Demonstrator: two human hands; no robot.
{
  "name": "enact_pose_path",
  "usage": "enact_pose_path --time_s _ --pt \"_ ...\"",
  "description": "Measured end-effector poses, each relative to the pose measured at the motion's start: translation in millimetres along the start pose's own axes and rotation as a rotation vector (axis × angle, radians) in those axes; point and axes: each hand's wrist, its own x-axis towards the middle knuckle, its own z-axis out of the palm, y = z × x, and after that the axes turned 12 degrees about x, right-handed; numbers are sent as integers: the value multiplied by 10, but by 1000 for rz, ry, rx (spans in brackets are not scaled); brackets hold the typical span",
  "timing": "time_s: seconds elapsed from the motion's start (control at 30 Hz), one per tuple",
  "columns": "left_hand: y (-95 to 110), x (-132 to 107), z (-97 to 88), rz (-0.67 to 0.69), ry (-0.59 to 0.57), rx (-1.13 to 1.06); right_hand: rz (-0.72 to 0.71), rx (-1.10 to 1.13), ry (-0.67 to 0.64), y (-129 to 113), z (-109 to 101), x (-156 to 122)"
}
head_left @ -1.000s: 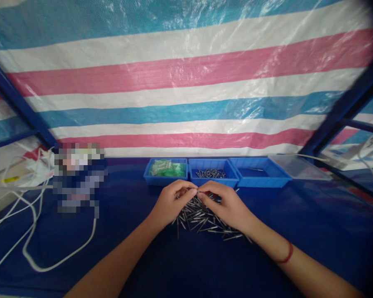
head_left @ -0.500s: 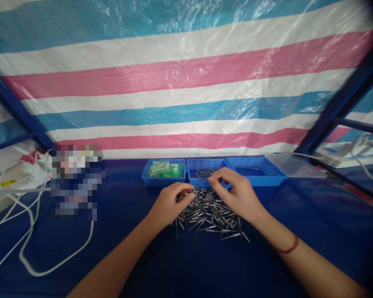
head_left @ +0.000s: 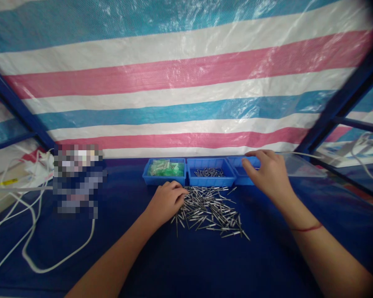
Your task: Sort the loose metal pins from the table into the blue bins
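A striped sheet (head_left: 174,82) stands at twelve o'clock behind a blue tabletop (head_left: 255,265). The pile of metal pins (head_left: 208,207) lies on the tabletop, long axes pointing in mixed directions. Taken from the pile's centre, the left bin (head_left: 164,181), holding green packets (head_left: 166,169), sits between ten and eleven o'clock; the middle bin (head_left: 211,181), holding small metal pieces (head_left: 209,172), at twelve; the right bin (head_left: 244,180) between one and two. The left hand (head_left: 164,203) is nearer the pile, which lies at about four o'clock from its fingertips. The right hand (head_left: 267,176) is over the right bin, pile at roughly half past seven. Its thumb and forefinger are slightly parted, nothing visible between them. The left fingers are curled at the pile's edge; whether they grip a pin cannot be determined.
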Motion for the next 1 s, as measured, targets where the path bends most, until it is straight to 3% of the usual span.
enact_pose_path --time_s 0.23,0.47,0.7,0.83,1.0 --pt "20 7 -12 -8 -9 -15 -253 228 -197 -536 38 -155" --pt "11 7 51 -30 -7 -48 -352 378 -440 -786 128 -318" --pt "84 28 -15 -61 119 -156 -296 534 -536 -888 230 -431" --pt "123 37 -9 -78 166 -325 -179 680 -479 -941 247 -457" --pt "149 27 12 -73 142 -395 -37 766 -404 -979 258 -474"
